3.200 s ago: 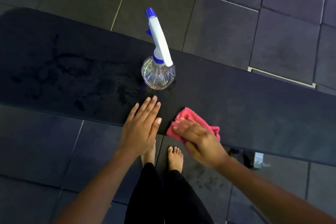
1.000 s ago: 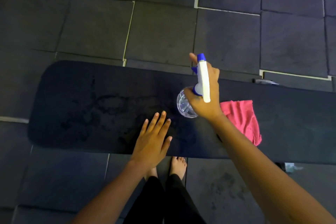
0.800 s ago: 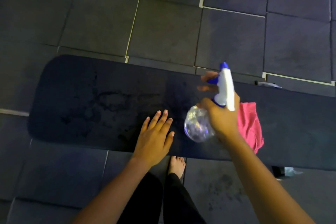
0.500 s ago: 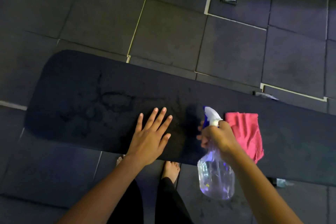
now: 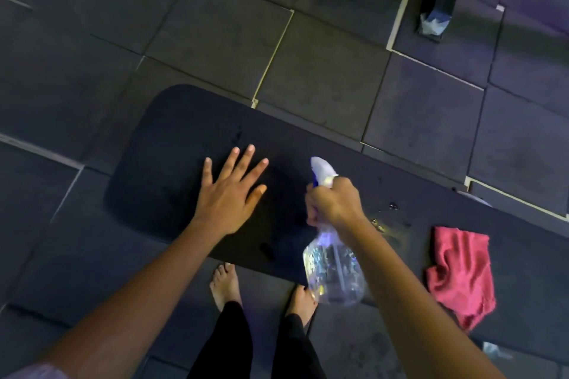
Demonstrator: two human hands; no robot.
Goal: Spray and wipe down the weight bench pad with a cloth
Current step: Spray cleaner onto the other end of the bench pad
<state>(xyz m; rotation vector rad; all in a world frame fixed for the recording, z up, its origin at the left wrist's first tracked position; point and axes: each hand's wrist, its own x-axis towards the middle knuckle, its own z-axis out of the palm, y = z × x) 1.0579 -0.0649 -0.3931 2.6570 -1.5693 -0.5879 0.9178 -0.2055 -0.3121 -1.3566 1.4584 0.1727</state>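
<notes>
The black bench pad [image 5: 172, 144] runs from the centre left down to the right edge. My left hand [image 5: 229, 192] lies flat on it with fingers spread, holding nothing. My right hand [image 5: 334, 201] grips the neck of a clear spray bottle [image 5: 332, 271] with a white and blue head, its nozzle aimed forward over the pad and its body hanging toward me. A pink cloth [image 5: 460, 274] lies crumpled on the pad to the right of my right arm, untouched. A few wet drops [image 5: 392, 205] glisten on the pad just right of my right hand.
Dark rubber floor tiles [image 5: 323, 77] surround the bench. A black metal equipment leg [image 5: 435, 6] with a wrapped foot stands at the top right. My bare feet [image 5: 226, 284] stand on the floor at the pad's near edge.
My right hand left the cloth on the pad, took up the spray bottle and tipped it nozzle-forward. The view shifted, so the pad's left end now sits near the centre.
</notes>
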